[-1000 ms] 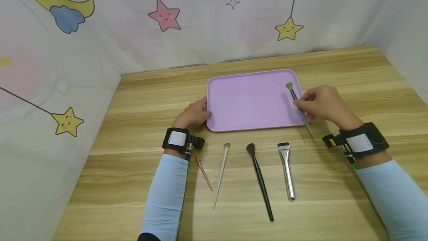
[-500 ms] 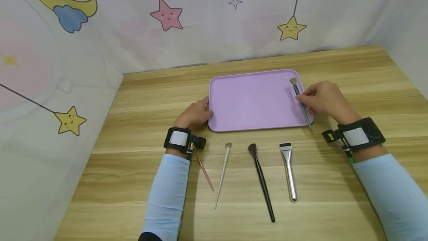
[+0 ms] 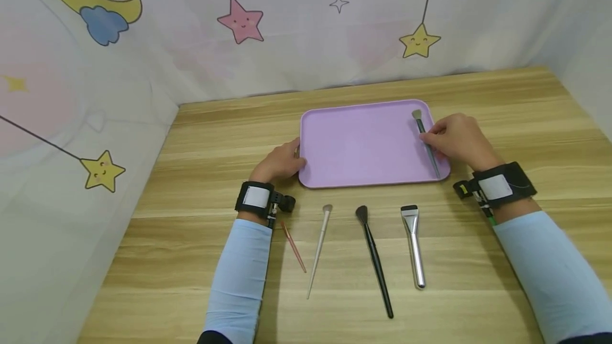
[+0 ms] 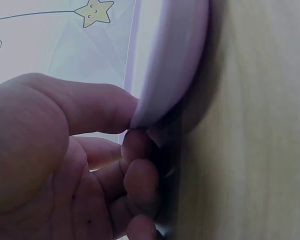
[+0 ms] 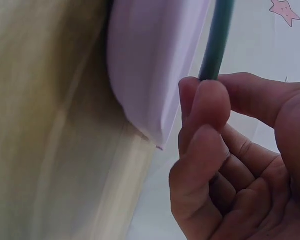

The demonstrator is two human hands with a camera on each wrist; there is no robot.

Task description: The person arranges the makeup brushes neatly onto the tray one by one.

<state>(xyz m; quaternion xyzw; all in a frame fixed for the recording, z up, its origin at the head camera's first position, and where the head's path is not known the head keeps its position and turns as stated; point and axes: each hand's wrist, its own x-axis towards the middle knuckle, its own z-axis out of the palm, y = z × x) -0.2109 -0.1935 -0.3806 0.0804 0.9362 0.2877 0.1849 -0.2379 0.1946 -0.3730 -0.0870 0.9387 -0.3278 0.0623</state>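
My right hand [image 3: 461, 139] pinches a green-handled makeup brush [image 3: 432, 159] between thumb and fingertips, over the right end of a lilac tray [image 3: 358, 145]. The bristles point to the back of the table. In the right wrist view the green handle [image 5: 218, 42] rises from the fingertips beside the tray's edge. On the other side, my left hand [image 3: 279, 162] grips the tray's left rim. Up close in the left wrist view, the thumb [image 4: 107, 107] lies on the rim [image 4: 152, 92] and the fingers are curled at its underside.
In front of the tray, from left to right, lie a thin pink brush [image 3: 294, 248], a white brush [image 3: 319, 251], a black brush [image 3: 375, 259] and a silver flat-headed brush [image 3: 415, 248]. A printed curtain [image 3: 296, 57] hangs along the wooden table's back edge.
The right hand has carried the green brush slightly back and farther over the tray, so its handle end now overlaps the tray. The left hand keeps its grip on the rim.
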